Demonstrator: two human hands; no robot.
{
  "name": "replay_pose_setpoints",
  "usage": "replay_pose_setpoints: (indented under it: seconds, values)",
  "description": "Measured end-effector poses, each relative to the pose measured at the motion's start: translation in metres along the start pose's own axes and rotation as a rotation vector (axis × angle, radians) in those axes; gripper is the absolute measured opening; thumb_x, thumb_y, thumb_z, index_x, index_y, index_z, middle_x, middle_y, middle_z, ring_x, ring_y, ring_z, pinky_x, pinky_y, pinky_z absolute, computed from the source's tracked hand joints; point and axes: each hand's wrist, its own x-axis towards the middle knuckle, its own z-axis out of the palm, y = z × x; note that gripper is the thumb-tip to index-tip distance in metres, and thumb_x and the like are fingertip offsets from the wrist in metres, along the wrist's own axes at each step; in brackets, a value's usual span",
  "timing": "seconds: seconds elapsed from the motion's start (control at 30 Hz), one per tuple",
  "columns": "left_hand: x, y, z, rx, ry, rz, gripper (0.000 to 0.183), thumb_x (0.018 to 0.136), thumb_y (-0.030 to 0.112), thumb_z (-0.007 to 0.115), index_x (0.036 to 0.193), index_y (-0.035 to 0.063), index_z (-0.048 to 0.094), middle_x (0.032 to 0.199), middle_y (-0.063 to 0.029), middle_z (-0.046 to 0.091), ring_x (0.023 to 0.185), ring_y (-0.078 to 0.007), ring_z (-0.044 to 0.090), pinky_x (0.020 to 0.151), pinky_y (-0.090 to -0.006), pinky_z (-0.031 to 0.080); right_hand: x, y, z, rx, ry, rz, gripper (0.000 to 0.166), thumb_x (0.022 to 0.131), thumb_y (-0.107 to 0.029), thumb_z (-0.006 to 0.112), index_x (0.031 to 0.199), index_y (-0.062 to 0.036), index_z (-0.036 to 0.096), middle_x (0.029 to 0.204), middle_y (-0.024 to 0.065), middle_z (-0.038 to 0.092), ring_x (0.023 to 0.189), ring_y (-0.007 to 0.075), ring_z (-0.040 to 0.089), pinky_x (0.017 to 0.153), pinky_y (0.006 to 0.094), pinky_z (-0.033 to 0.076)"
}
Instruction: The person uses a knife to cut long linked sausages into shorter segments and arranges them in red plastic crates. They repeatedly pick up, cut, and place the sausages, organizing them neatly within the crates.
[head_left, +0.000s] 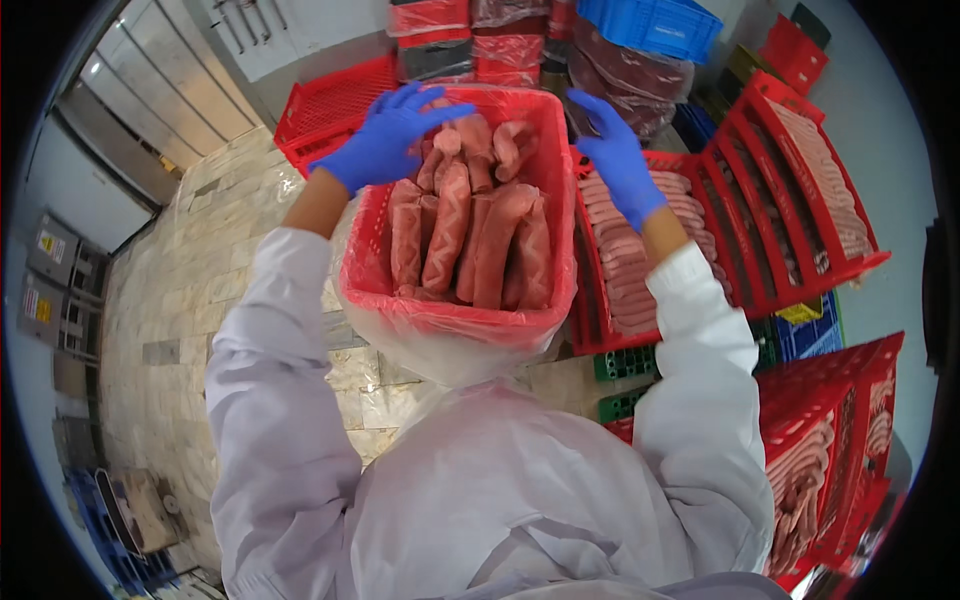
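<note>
A red plastic crate (457, 313) lined with clear plastic film stands directly before me. Thick sausages (450, 229) fill it, several upright at the near side and others bent or lying toward the back. My left hand (390, 139), in a blue glove, is spread over the crate's far left corner; whether it touches a sausage there I cannot tell. On the other side, my right hand (616, 154), gloved the same, hovers past the crate's right rim with fingers apart and nothing in it. Beneath that hand lies a red crate of thin pale sausages (622, 255).
At right, more red crates (765, 202) hold sausages, one tilted. Lower right is another sausage-filled crate (802, 480). Film-covered stacks (510, 56) and a blue crate (651, 28) rise at the back. An upright red crate (337, 105) stands back left. Pale tiled floor (187, 300) spreads left.
</note>
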Motion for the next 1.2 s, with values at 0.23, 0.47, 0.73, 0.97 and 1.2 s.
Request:
replay_pose_setpoints:
  seconds: [0.23, 0.47, 0.73, 0.97, 1.2]
  values:
    - [0.035, -0.016, -0.017, -0.484, 0.381, 0.178, 0.071, 0.087, 0.013, 0.067, 0.153, 0.0119, 0.039, 0.154, -0.0123, 0.044, 0.145, -0.0336, 0.035, 0.121, -0.0435, 0.026, -0.239, -0.001, -0.02, 0.207, 0.477, 0.354, 0.055, 0.09, 0.01, 0.054, 0.142, -0.0074, 0.052, 0.135, 0.0069, 0.059, 0.119, 0.0179, 0.058, 0.104, 0.0309, 0.046]
    - [0.129, 0.172, -0.05, -0.919, 0.375, 0.656, 0.067, 0.093, 0.017, 0.066, 0.153, 0.0068, 0.037, 0.155, -0.0122, 0.044, 0.142, -0.0277, 0.041, 0.119, -0.0409, 0.029, -0.358, -0.047, 0.035, -0.033, 0.654, 0.371, 0.056, 0.091, 0.001, 0.064, 0.144, -0.0135, 0.051, 0.126, 0.0037, 0.059, 0.113, 0.015, 0.056, 0.096, 0.0313, 0.05]
    - [0.126, 0.463, -0.112, -1.245, 0.186, 1.116, 0.079, 0.089, 0.015, 0.073, 0.156, 0.0089, 0.031, 0.157, -0.0108, 0.039, 0.145, -0.0252, 0.037, 0.119, -0.0383, 0.029, -0.574, -0.155, -0.025, -0.4, 1.117, 0.356, 0.067, 0.087, 0.001, 0.068, 0.149, -0.012, 0.045, 0.146, 0.004, 0.05, 0.122, 0.0192, 0.054, 0.099, 0.0346, 0.049]
    - [0.057, 0.749, -0.102, -1.314, -0.32, 1.336, 0.087, 0.087, 0.016, 0.076, 0.158, 0.0071, 0.027, 0.16, -0.0125, 0.033, 0.147, -0.0258, 0.033, 0.121, -0.0373, 0.027, -0.879, -0.249, -0.192, -1.568, 1.223, 0.667, 0.058, 0.083, -0.011, 0.069, 0.138, -0.0053, 0.052, 0.127, 0.0221, 0.058, 0.119, 0.0403, 0.056, 0.102, 0.0451, 0.046]
    - [-0.014, 1.01, -0.08, -0.834, 0.005, 1.678, 0.086, 0.078, 0.01, 0.068, 0.156, 0.0171, 0.034, 0.147, -0.0209, 0.043, 0.135, -0.0379, 0.044, 0.112, -0.0484, 0.035, -1.022, -0.239, -0.352, -1.471, 1.05, 1.14, 0.079, 0.077, -0.005, 0.067, 0.151, -0.0107, 0.038, 0.139, 0.0258, 0.047, 0.12, 0.0452, 0.055, 0.099, 0.0486, 0.049]
